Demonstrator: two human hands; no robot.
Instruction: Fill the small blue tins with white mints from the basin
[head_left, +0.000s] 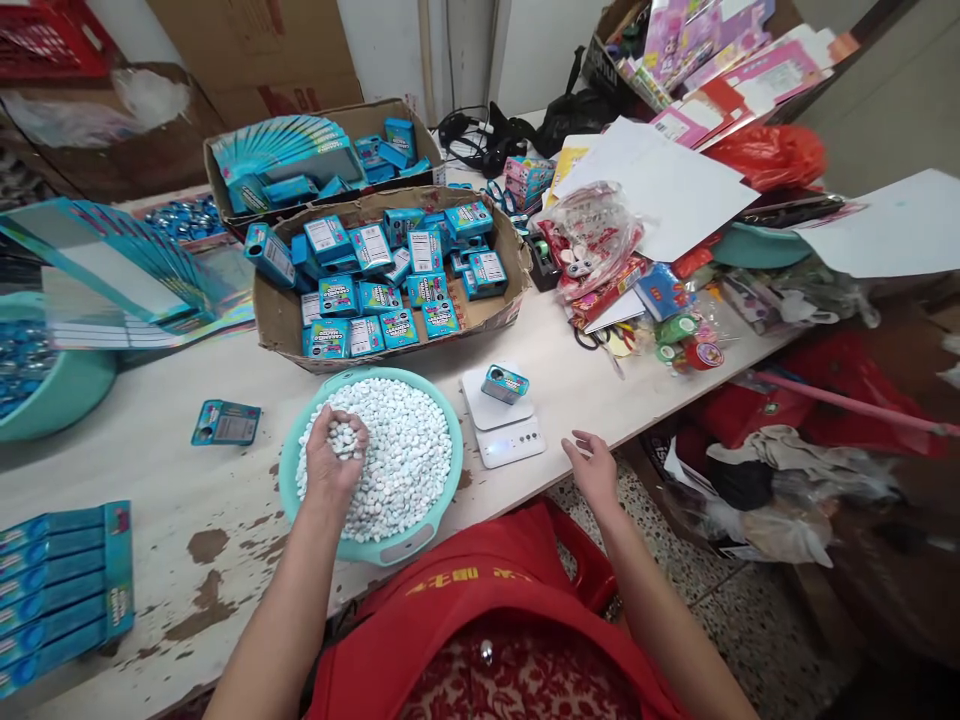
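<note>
My left hand (337, 456) is cupped round a scoop of small white candies, palm up, over the turquoise basin (411, 542). More of the same white candies (405, 455) fill that basin. To the right, my right hand (591, 462) holds nothing, its fingers apart at the table's front edge. Nearest to it is a white digital scale (510, 443) with a small display and several buttons. One small blue candy box (504, 384) lies on the scale's plate, a dark round opening at its end. Another blue box (226, 423) lies left of the basin.
Behind the basin stands a cardboard tray (390, 357) of blue boxes, with another carton (442, 176) beyond. A turquoise tub (82, 385) and a row of blue boxes (67, 580) are at left. Bags, scissors, tape and papers (652, 190) clutter the right.
</note>
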